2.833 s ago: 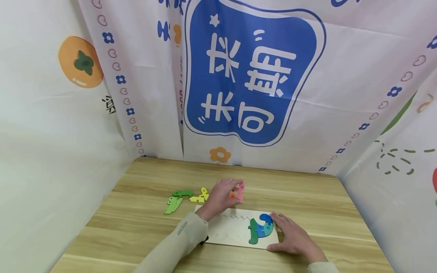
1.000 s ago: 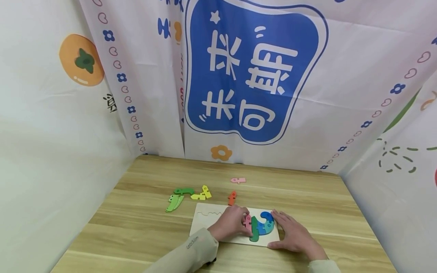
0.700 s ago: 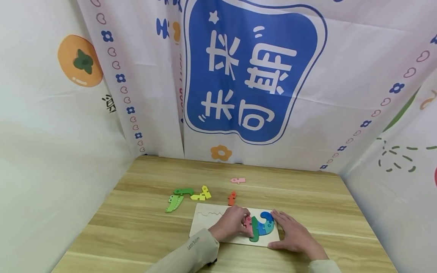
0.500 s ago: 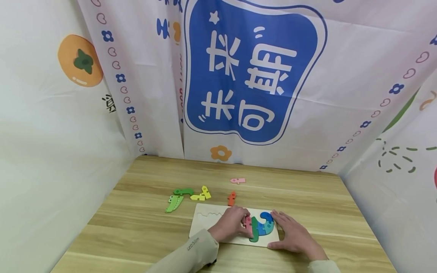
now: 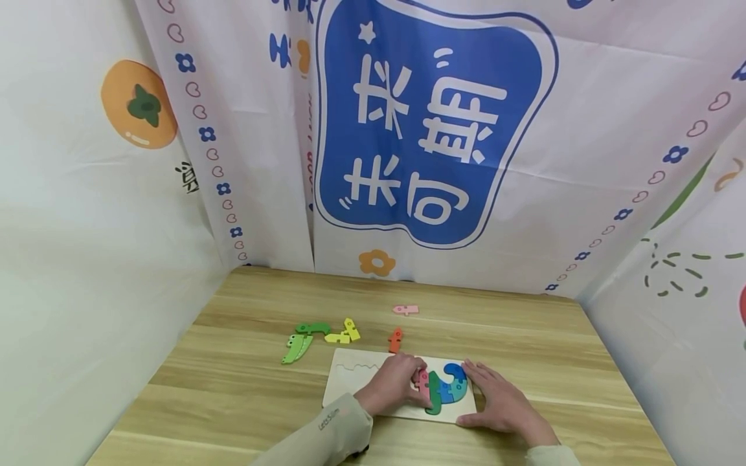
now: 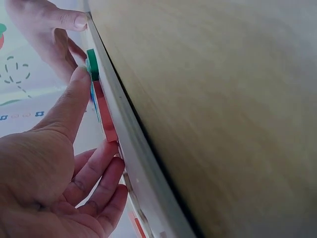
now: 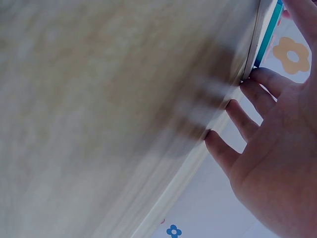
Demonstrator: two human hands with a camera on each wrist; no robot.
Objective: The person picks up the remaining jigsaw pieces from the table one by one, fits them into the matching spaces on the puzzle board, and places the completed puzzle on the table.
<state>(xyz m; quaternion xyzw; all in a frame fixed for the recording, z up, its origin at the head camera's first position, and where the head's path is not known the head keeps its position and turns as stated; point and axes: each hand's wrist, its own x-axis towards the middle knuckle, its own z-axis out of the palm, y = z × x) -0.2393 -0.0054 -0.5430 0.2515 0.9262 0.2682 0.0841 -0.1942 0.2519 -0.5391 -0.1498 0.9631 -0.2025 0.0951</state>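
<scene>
Left hand (image 5: 392, 385) spans the red piece (image 5: 423, 383), end to end

From where I stand, calling the printed curtain (image 5: 262, 162) twelve o'clock, the wooden table (image 5: 245, 388) runs up to its foot, and the pale board (image 5: 350, 383) lies flat near the table's front, long side from nine to three.

The right hand (image 5: 495, 402) takes the board's three o'clock end, set wide: thumb at the near corner, fingertips along the edge, gripping no piece.

The left hand is narrower, holding the red piece lengthwise, index finger at its far end, thumb toward six with the tip reaching the dark-green piece (image 5: 434, 387). The red piece sits on the board at about three o'clock from the left hand, plainly the nearer one; its long axis runs roughly twelve to six, alongside the dark-green piece. Whether it is fully seated I can't tell. Past the dark-green, the blue pieces (image 5: 459, 390) curl toward the right hand.

Off the board, from the left hand: the crocodile head (image 5: 297, 349) and green piece (image 5: 313, 329) toward ten, yellow pieces (image 5: 338, 338) near eleven, the orange piece (image 5: 395, 341) at twelve, the pink piece (image 5: 406, 310) farther out, before one.
</scene>
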